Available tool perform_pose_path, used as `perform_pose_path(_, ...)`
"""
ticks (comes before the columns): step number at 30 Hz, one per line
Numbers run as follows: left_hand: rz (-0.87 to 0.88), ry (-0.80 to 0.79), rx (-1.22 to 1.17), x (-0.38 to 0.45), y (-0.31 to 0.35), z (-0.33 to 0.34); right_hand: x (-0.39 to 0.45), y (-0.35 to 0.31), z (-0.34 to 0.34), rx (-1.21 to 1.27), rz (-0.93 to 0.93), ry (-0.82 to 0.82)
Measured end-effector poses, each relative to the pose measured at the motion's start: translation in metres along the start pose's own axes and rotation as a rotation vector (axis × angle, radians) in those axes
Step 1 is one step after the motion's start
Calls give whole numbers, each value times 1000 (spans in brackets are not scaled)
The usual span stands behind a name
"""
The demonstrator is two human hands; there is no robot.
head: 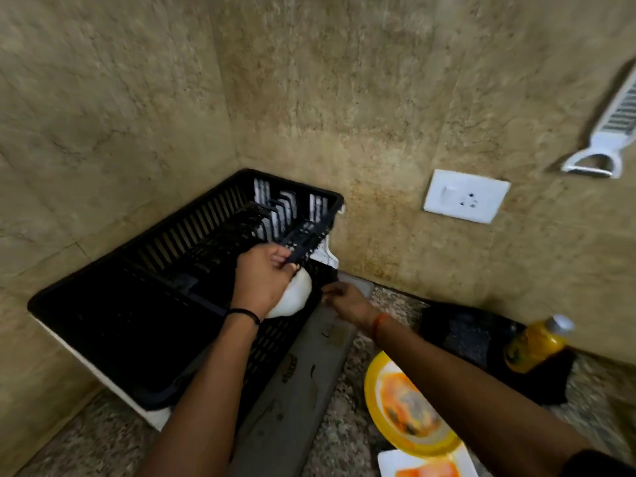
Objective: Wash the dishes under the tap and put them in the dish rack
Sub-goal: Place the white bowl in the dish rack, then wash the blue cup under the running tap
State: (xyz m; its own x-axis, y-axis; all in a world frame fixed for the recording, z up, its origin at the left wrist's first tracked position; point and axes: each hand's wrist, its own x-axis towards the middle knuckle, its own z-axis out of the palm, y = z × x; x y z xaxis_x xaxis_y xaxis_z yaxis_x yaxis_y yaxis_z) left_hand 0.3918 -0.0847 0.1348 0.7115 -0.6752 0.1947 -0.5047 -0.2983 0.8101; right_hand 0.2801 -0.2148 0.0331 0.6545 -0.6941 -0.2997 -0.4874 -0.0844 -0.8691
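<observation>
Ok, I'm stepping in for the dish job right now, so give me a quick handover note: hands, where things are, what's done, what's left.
Left hand: closed on a white dish, holding it over the right end of the black dish rack.
Right hand: at the rack's right edge, fingers on the rim; whether it grips anything is unclear.
Rack sits in the counter corner; no other dish visible in it.
Done: white dish brought to the rack, not yet released.
Left: seat it, then wash the soiled yellow plate and the white square plate on the counter at right. The tap is out of view.
</observation>
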Motion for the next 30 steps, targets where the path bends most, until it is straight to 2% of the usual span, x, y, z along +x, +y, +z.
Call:
perform_pose_path(4,232,157,331,-20,15,15,-67,20,-37,11,-30,-101)
perform_pose_path(6,288,264,355,-46,23,30,-100,31,-57,4,-20,-129)
perform_pose_path(8,365,270,315,-85,27,54,-130,45,-76,-40,-35,-110)
perform_pose_path(10,441,123,203,-131,30,87,-162,61,-97,-67,-52,-61)
perform_pose_path(13,349,-215,43,-192,35,126,-204,84,-122,-101,-88,41)
perform_pose_path(17,330,-561,73,-253,32,165,-260,131,-142,-151,-47,171)
perform_pose_path(22,289,-739,144,-294,32,192,-324,196,-143,-211,99,205)
perform_pose_path(25,269,-791,157,-310,32,203,-354,228,-135,-279,175,199)
perform_pose_path(30,232,-792,141,-326,33,212,-386,257,-127,-220,213,166)
